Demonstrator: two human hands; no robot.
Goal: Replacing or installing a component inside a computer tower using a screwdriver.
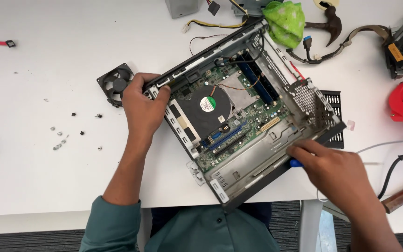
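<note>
Fingers of my right hand (339,175) curl around a blue-handled tool (296,163) at the near rim of the open computer case (276,140), which lies on the white tabletop (47,163) with its long axis running diagonally, while my left hand (143,107) grips its far-left corner, beside a loose black fan (116,84).

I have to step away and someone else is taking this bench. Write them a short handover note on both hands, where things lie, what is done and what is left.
Left hand: gripping the left corner of the open computer case, steadying it.
Right hand: holding a blue-handled tool against the case's near right edge; its tip is hidden.
Around: a loose black fan lies just left of the case; small screws are scattered further left; a green cloth and a hammer sit above.
Done: cover off, some screws out.
Left: motherboard and its round cooler fan remain inside.
</note>
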